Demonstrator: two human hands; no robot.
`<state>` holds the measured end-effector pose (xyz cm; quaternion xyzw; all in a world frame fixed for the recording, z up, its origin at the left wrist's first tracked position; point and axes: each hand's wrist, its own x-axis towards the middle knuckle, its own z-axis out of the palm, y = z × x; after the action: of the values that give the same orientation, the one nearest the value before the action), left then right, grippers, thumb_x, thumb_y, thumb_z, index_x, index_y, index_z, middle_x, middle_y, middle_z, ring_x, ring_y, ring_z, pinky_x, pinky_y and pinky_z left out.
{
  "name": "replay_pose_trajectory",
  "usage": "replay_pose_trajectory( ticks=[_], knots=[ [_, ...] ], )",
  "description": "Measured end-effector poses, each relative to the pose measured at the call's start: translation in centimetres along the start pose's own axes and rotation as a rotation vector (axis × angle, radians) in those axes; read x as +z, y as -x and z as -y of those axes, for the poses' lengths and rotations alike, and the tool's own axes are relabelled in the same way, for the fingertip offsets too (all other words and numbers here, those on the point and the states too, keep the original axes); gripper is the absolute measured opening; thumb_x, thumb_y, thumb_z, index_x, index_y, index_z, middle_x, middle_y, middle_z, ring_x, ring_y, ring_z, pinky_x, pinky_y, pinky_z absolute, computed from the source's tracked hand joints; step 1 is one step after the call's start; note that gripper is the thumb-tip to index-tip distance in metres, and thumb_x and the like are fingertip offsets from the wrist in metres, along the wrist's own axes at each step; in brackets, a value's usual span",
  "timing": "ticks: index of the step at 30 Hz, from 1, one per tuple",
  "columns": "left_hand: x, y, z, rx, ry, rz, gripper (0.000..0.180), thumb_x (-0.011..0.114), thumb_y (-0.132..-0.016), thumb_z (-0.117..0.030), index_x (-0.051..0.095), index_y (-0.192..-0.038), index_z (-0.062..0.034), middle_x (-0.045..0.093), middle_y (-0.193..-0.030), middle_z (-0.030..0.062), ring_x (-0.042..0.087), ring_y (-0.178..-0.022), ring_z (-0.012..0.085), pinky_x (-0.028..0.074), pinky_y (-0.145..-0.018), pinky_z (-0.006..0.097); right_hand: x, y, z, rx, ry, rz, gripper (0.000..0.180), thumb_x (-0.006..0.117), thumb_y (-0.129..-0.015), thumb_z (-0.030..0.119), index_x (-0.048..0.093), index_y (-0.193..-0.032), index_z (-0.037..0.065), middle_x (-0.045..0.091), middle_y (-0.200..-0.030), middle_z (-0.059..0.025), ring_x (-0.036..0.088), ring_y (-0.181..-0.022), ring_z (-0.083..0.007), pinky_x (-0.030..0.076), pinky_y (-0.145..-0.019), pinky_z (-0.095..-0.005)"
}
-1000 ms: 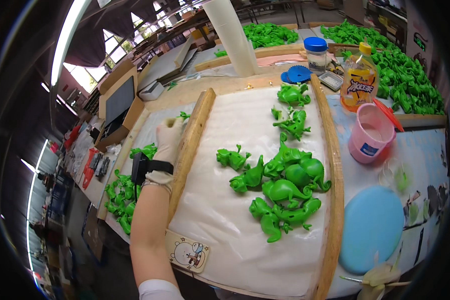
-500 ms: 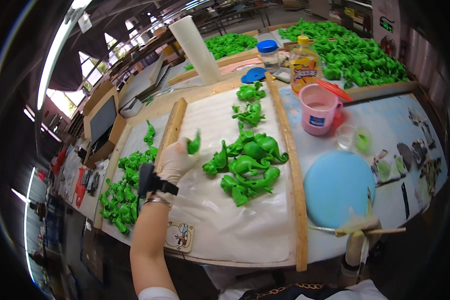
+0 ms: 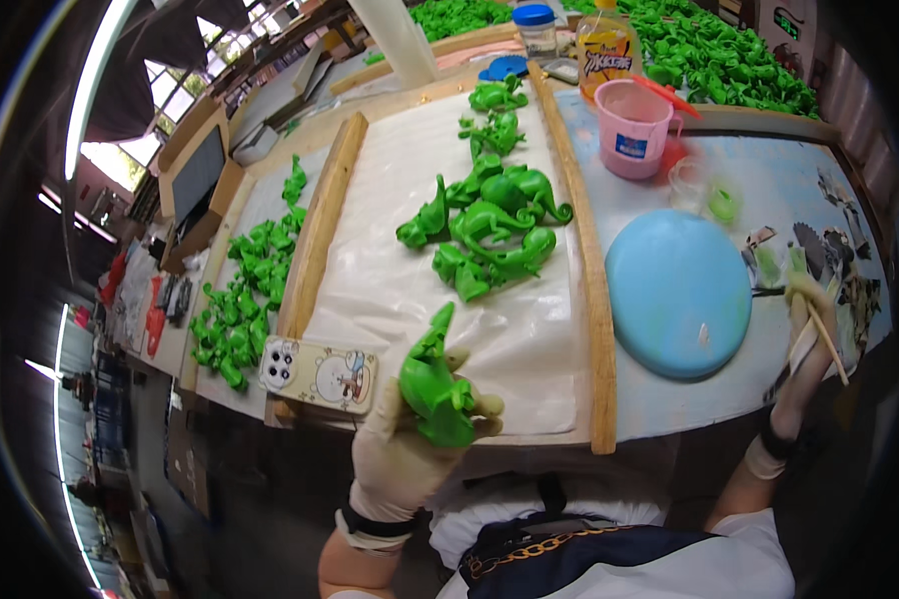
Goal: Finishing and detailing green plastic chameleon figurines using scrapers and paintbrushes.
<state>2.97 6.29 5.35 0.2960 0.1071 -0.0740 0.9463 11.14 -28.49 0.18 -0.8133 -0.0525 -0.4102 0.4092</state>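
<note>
Near the table's front edge, my gloved left hand (image 3: 410, 454) is closed around a green plastic animal figure (image 3: 435, 389) with a pointed end turned up. At the right, my gloved right hand (image 3: 804, 309) grips a thin wooden-handled brush (image 3: 827, 344); its working end is hard to make out beside small green-smeared scraps (image 3: 767, 268). More green chameleon-like figures (image 3: 494, 220) with curled tails lie grouped on the white sheet (image 3: 370, 270) ahead of my left hand.
A phone in a cartoon case (image 3: 320, 374) lies by the left wooden strip (image 3: 325, 220). A round blue lid-like disc (image 3: 679, 295), pink mug (image 3: 632, 130) and yellow-capped bottle (image 3: 606, 55) stand right of the other strip (image 3: 579, 220). Green pieces (image 3: 245, 309) are heaped at left.
My left hand has come back toward me with the green figure. My right hand has swung from beside the blue disc out to the right with the brush. The view has tilted down.
</note>
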Motion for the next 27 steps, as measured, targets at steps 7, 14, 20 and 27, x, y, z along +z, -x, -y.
replay_pose_trajectory(
  ticks=[7, 14, 20, 27],
  knots=[
    [-1.9, 0.5, 4.0, -0.058, 0.257, 0.215, 0.059, 0.032, -0.083, -0.047, 0.036, -0.115, 0.0033, 0.045, -0.076, 0.011, 0.04, -0.067, 0.022, 0.032, -0.065, 0.033, -1.2, -1.3, -3.2, 0.18, 0.484, 0.286, 0.033, 0.045, -0.073, -0.006, 0.052, -0.103, 0.006, 0.055, -0.095, -0.0184, 0.054, -0.09, -0.0252, 0.039, -0.074, -0.028],
    [-1.6, 0.8, 5.2, -0.111, 0.278, 0.288, 0.066, 0.038, -0.077, -0.057, 0.038, -0.113, -0.0011, 0.045, -0.079, 0.009, 0.04, -0.07, 0.0213, 0.031, -0.068, 0.033, -1.8, -0.7, -4.5, 0.082, 0.493, 0.329, 0.035, 0.044, -0.071, -0.007, 0.052, -0.104, 0.003, 0.057, -0.097, -0.0164, 0.054, -0.09, -0.0254, 0.04, -0.077, -0.0291],
    [-0.4, 1.0, 5.5, -0.049, 0.039, 0.081, 0.061, 0.042, -0.075, -0.056, 0.044, -0.108, -0.0049, 0.042, -0.073, 0.0052, 0.036, -0.062, 0.0171, 0.027, -0.058, 0.03, -1.6, -0.5, -4.9, 0.116, 0.393, 0.204, 0.029, 0.042, -0.08, -0.002, 0.051, -0.107, 0.003, 0.058, -0.096, -0.012, 0.054, -0.089, -0.0185, 0.04, -0.078, -0.0262],
    [-0.6, 1.2, 5.9, -0.033, -0.057, 0.044, 0.057, 0.05, -0.075, -0.048, 0.042, -0.111, -0.0043, 0.045, -0.082, 0.0074, 0.041, -0.073, 0.0195, 0.032, -0.068, 0.032, -2.2, 0.2, -4.2, -0.052, 0.203, -0.091, 0.029, 0.036, -0.089, 0.017, 0.048, -0.11, 0.001, 0.055, -0.1, -0.0059, 0.054, -0.08, -0.0134, 0.04, -0.076, -0.024]
  ],
)
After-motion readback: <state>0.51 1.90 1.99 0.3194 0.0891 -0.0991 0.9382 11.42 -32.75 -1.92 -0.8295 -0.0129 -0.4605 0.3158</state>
